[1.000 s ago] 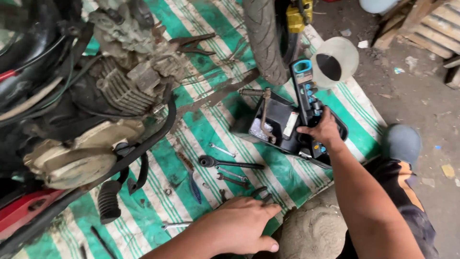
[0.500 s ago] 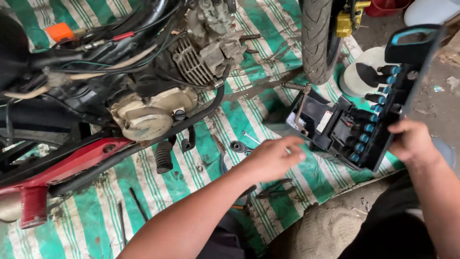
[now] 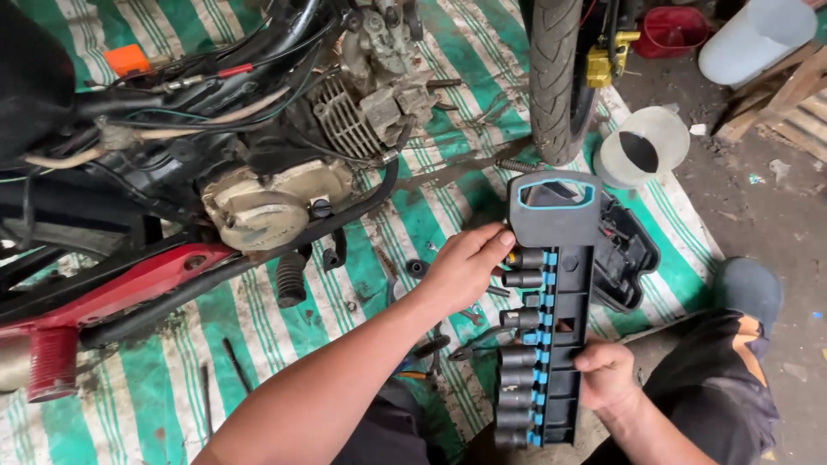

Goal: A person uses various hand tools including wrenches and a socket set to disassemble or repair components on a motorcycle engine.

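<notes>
Socket rack: a long grey rack [image 3: 564, 301] with blue clips is being held up over the striped mat, near the mat's right edge. Its handle end is pointing away from the person and its other end is pointing at the person's lap.
Sockets: dark round sockets [image 3: 519, 355] are sitting in a row down the left side of the rack.
Left hand: the left hand [image 3: 465, 267] is reaching in from the left. Its fingers [image 3: 498, 245] are pressed close together and are touching the top sockets, just under the handle. The thumb is resting on the rack's left side. I cannot tell if it is pinching a socket.
Right hand: the right hand [image 3: 606, 377] is gripping the rack low down on its right side. Its fingers are curling around the edge, and the rack is sticking out above and below the fist.
Tool case: a black case [image 3: 627, 254] is lying open on the mat, behind the rack.
Motorbike: a motorbike engine [image 3: 284, 194] is standing over the top left part of the mat, and a tyre [image 3: 556, 77] is near the top edge.
Mat: the green and white striped mat [image 3: 155, 379] is spreading out under everything.
Funnel: a white funnel [image 3: 642, 148] is sitting at the mat's right edge, beside the tyre.
</notes>
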